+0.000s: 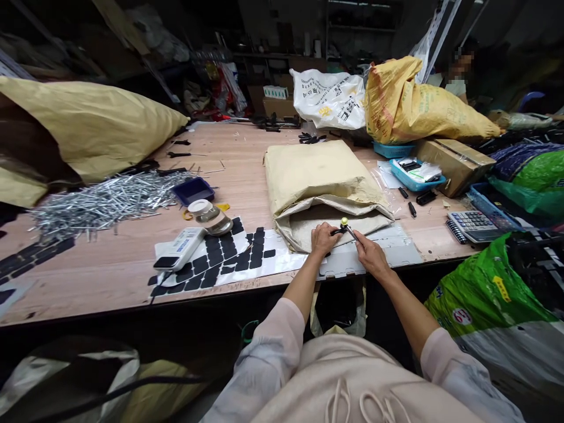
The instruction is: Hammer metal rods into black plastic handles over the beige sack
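Observation:
My left hand [324,239] is closed on a small black part [337,231] in front of the paper sack's open mouth. My right hand [371,254] grips a thin metal rod [351,232] that slants up to the left. Where the two meet sits a round yellow-green piece [344,222]; I cannot tell which of them it belongs to. Just beyond my hands a tan paper sack [312,170] lies flat, its pale inner lining showing at the opening. Under my wrists is a grey-white sheet [388,249] along the table edge.
A heap of metal rods [106,202] lies left, beside a dark blue tray [192,191], a lidded jar [210,217], a white device [180,249] and sheets of black pads [215,249]. Right are a blue basket [416,183], a cardboard box [458,164], a calculator [473,226] and a green sack [480,288].

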`<state>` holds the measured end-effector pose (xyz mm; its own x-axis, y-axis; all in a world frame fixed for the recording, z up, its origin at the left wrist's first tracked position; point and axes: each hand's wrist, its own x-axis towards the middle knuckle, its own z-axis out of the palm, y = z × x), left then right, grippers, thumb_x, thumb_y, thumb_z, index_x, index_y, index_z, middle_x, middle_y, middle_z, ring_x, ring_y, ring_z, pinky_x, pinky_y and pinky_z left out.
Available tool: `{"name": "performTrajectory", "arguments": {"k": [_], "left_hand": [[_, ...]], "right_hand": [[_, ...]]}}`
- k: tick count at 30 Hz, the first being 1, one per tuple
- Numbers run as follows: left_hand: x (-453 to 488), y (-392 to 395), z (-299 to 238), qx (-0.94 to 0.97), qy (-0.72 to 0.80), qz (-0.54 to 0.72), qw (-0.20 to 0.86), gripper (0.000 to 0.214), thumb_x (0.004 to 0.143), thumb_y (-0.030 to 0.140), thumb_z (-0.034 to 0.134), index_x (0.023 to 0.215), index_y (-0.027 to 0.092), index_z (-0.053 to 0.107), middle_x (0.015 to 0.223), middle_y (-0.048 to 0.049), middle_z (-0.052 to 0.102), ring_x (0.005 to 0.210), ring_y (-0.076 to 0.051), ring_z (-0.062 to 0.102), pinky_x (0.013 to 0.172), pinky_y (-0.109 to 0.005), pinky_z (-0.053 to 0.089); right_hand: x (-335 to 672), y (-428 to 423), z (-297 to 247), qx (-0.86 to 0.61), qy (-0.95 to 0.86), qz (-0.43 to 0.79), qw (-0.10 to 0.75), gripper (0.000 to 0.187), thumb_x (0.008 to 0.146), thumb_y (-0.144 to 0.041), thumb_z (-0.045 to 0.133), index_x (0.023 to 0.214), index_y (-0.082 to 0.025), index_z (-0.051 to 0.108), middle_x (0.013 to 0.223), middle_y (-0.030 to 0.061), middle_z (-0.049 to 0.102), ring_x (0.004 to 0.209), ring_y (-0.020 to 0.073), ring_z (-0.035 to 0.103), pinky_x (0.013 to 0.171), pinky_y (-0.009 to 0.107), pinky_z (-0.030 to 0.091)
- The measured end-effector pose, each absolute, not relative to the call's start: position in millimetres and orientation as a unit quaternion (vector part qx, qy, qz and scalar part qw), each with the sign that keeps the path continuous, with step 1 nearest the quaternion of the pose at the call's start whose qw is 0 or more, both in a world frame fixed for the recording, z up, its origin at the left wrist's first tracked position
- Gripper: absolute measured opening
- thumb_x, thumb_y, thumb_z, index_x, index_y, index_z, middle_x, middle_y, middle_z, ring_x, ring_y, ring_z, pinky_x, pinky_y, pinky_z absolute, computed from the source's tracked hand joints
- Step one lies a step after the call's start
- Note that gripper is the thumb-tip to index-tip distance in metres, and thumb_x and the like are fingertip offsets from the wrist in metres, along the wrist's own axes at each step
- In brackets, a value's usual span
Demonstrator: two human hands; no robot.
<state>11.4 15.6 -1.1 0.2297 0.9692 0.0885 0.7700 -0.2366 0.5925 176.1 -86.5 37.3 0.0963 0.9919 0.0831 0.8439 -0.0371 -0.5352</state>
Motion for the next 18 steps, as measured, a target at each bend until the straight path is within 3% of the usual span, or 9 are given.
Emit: {"name": "performTrajectory", "arguments": {"k": [4,8,14,18], "left_hand": [[12.7,16.1,-0.6,0.740,0.585,0.234,0.236,0.021,0.085,0.041,0.071,0.102,0.031,0.077,0.101,-0.0011,0.066,0.105,-0.020,0.054,0.092,-0.034,0.036],[13.4,16.0,1.3,0.732,0.593,0.235,0.240,0.021,0.083,0.041,0.072,0.100,0.031,0.077,0.101,-0.0011,0.066,0.104,-0.021,0.054,0.092,-0.034,0.036],[12.9,14.2,2.1,0.737,0.581,0.251,0.237,0.016,0.082,0.037,0.073,0.095,0.028,0.077,0.102,-0.0015,0.068,0.105,-0.022,0.054,0.092,-0.036,0.036],[11.6,12.8,-1.9,0.740,0.575,0.264,0.228,0.011,0.082,0.035,0.073,0.090,0.027,0.074,0.100,-0.0013,0.068,0.102,-0.022,0.054,0.091,-0.036,0.036]], "right_hand": [[169.5,-87.5,37.5,-0.681,-0.668,0.156,0.255,0.050,0.099,-0.026,0.043,0.148,-0.028,0.049,0.137,0.0044,0.064,0.119,0.0247,0.063,0.098,0.034,0.051],[167.8,-87.7,34.9,-0.689,-0.671,0.175,0.213,0.049,0.098,-0.026,0.045,0.146,-0.030,0.051,0.129,0.0043,0.069,0.113,0.0250,0.066,0.094,0.035,0.052],[192.2,-64.4,40.6,-0.725,-0.629,0.171,0.225,0.049,0.100,-0.032,0.041,0.148,-0.029,0.049,0.128,0.0052,0.069,0.111,0.0248,0.066,0.093,0.034,0.050],[209.9,-43.9,42.8,-0.765,-0.597,0.169,0.173,0.050,0.099,-0.032,0.040,0.148,-0.028,0.049,0.123,0.0080,0.070,0.109,0.0270,0.065,0.091,0.036,0.049]]}}
